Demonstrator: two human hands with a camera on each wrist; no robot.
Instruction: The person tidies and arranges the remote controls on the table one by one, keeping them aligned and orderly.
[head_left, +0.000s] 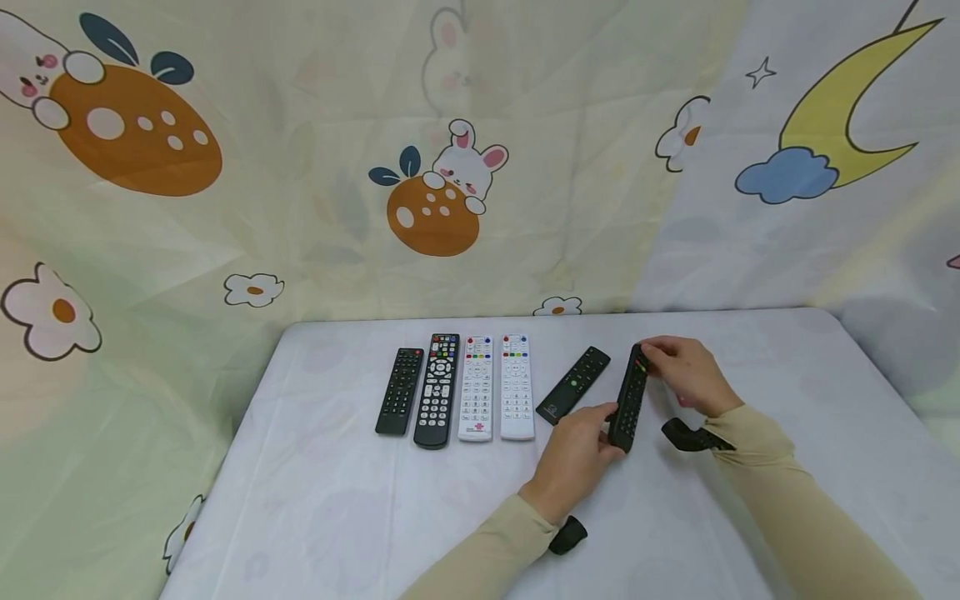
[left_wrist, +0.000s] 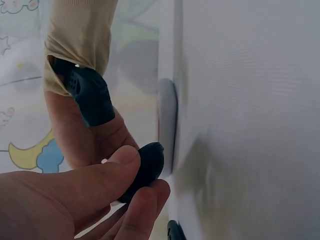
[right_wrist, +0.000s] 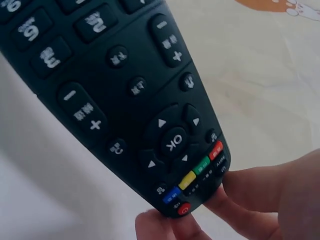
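Both hands hold a black remote control [head_left: 630, 398] with coloured buttons near its far end. My left hand [head_left: 573, 457] grips its near end, and my right hand [head_left: 690, 372] pinches the far end. In the right wrist view the same remote [right_wrist: 135, 95] shows its button face close up, with fingertips of the right hand [right_wrist: 270, 200] at the end by the red power button. The left wrist view has the left hand's thumb and fingers [left_wrist: 145, 212] around the dark remote end [left_wrist: 150, 167]. Just left of it, a slim black remote [head_left: 573, 385] lies slanted on the table.
Left of the slanted remote, two white remotes [head_left: 517, 387] [head_left: 476, 389] lie side by side. Beyond them are a long black remote [head_left: 437, 392] and a shorter black one [head_left: 400, 392]. A white cloth covers the table [head_left: 322, 500]; a printed curtain [head_left: 322, 208] hangs behind.
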